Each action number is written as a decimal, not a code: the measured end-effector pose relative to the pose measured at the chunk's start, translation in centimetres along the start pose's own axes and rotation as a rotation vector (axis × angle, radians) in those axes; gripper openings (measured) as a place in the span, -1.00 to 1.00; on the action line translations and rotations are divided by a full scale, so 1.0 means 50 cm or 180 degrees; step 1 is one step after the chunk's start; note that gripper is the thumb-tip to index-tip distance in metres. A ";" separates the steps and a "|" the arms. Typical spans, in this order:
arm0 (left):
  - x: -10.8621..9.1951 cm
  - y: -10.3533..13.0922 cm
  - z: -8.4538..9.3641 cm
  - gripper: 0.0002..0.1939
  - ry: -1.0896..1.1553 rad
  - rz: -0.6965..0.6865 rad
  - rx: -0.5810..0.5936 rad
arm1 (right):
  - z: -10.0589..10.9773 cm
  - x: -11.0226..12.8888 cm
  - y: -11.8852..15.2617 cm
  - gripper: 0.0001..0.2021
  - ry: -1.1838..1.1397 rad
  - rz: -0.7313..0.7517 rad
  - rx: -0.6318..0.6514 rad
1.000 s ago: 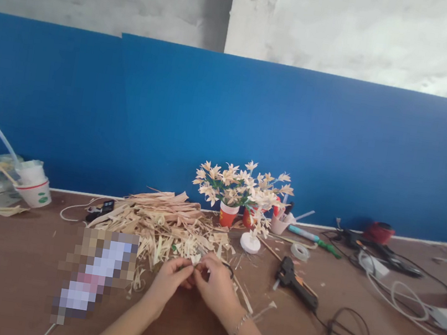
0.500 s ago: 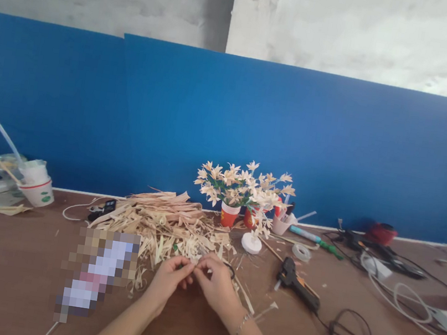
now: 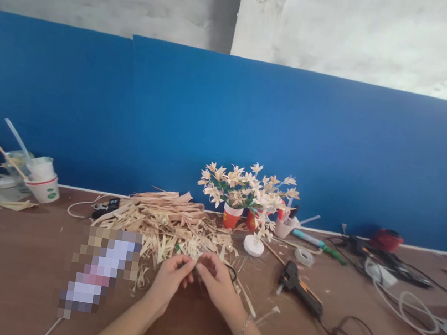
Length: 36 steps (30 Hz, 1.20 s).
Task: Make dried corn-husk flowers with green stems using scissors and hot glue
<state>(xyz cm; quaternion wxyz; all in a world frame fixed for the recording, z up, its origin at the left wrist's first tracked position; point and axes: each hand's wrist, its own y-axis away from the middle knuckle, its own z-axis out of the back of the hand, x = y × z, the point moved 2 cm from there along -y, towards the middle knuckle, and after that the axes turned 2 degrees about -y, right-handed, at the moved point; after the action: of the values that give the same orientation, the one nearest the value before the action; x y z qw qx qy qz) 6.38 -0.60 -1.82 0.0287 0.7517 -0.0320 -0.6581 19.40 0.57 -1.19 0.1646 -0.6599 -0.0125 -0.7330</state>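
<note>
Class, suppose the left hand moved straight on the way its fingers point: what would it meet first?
The left hand would probably meet the right hand first, as that lies just ahead in its line, though depth is hard to judge here.

text: none legible | white cup: green print, unreadable | red cup: any marking too small
</note>
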 end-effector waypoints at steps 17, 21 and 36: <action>-0.007 0.001 0.006 -0.66 0.0081 -0.0074 -0.0362 | 0.002 0.032 0.015 -0.62 0.0351 0.0110 -0.0357; -0.005 0.003 0.001 -0.67 0.0140 -0.0049 -0.0218 | -0.002 0.025 0.011 -0.61 0.0271 0.0020 -0.0351; -0.008 0.005 -0.004 -0.72 0.0513 -0.0009 -0.0103 | -0.007 0.013 0.004 -0.74 -0.0684 -0.0800 0.0249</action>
<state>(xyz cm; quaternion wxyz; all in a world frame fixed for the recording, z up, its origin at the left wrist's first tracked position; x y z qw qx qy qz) 6.53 -0.82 -1.37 0.0424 0.8018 -0.0178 -0.5959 19.07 0.13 -0.63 0.0950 -0.7207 -0.1409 -0.6721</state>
